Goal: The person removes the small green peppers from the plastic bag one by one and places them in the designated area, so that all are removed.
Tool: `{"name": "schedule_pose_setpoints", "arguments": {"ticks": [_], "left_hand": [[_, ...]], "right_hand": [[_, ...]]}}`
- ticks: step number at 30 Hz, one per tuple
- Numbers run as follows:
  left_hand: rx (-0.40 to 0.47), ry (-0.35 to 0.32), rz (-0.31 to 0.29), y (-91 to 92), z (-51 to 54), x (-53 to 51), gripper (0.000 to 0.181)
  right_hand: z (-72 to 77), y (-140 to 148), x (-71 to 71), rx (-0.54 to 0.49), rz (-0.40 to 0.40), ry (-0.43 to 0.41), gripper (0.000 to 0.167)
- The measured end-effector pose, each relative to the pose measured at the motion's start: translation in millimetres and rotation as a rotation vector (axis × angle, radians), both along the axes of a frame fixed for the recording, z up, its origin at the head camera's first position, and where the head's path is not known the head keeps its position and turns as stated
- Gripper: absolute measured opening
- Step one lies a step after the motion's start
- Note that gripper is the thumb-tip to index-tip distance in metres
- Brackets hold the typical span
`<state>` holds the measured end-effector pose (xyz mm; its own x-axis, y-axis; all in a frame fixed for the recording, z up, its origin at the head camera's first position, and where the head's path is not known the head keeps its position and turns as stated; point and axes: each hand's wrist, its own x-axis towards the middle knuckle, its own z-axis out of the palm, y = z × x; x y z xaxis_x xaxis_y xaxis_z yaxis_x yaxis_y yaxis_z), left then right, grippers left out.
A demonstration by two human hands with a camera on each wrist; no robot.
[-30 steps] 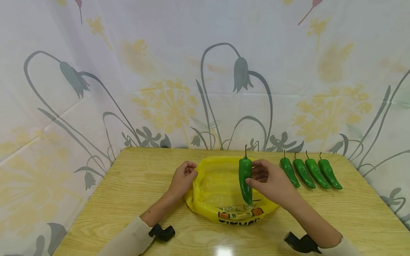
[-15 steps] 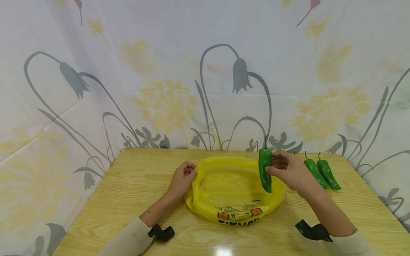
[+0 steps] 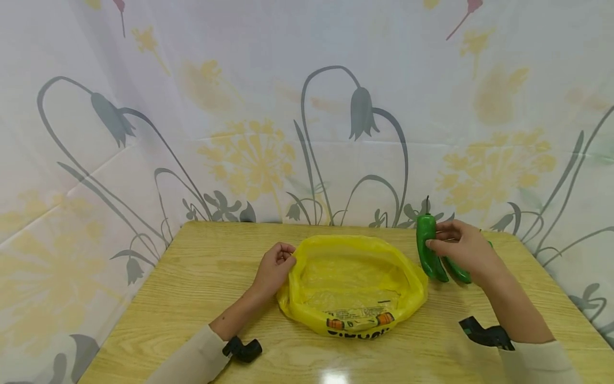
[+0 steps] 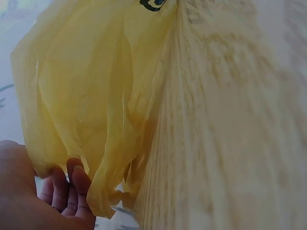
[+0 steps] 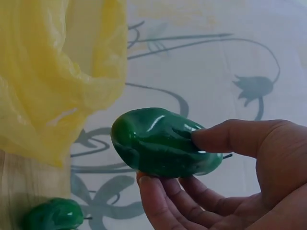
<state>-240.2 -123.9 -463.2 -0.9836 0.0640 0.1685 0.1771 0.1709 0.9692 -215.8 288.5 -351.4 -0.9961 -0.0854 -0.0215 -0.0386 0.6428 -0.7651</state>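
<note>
A yellow plastic bag (image 3: 352, 266) stands on the table with its mouth open upward. My left hand (image 3: 275, 269) pinches the bag's left rim; in the left wrist view the fingers (image 4: 60, 189) curl at the bag's edge. My right hand (image 3: 462, 248) holds a green chili pepper (image 3: 425, 234) between thumb and fingers, stem up, to the right of the bag. The right wrist view shows this glossy pepper (image 5: 163, 143) close up. Behind and below it other green peppers (image 3: 459, 272) lie on the table, partly hidden by the right hand.
The wooden table (image 3: 201, 277) carries the bag and the loose peppers. A patterned cloth (image 3: 259, 106) hangs right behind its back edge. In the right wrist view, one lying pepper (image 5: 53, 214) shows near the bag.
The right hand has moved right and slightly up with the pepper, from over the bag to over the lying peppers, and now covers some of them. The left hand has stayed on the rim.
</note>
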Motion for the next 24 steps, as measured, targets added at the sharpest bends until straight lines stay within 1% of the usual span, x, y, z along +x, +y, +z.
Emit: {"name": "schedule_pose_setpoints", "arguments": {"ticks": [5, 8, 14, 17, 24], "left_hand": [[0.01, 0.005, -0.004, 0.5, 0.6, -0.2, 0.017], [0.014, 0.005, -0.004, 0.7, 1.5, 0.6, 0.018], [0.018, 0.002, -0.003, 0.4, 0.8, 0.4, 0.018], [0.013, -0.003, -0.001, 0.1, -0.1, -0.2, 0.017], [0.0, -0.004, 0.001, -0.5, -2.1, -1.2, 0.016]], "right_hand": [[-1.2, 14, -5.8, -0.023, -0.014, -0.002, 0.064], [-1.6, 23, -8.3, -0.016, -0.014, -0.002, 0.066], [-2.4, 43, -12.5, 0.005, -0.037, -0.036, 0.068], [-4.1, 54, -13.1, -0.006, -0.04, -0.051, 0.07], [-5.7, 73, -12.8, -0.042, -0.097, -0.069, 0.074]]}}
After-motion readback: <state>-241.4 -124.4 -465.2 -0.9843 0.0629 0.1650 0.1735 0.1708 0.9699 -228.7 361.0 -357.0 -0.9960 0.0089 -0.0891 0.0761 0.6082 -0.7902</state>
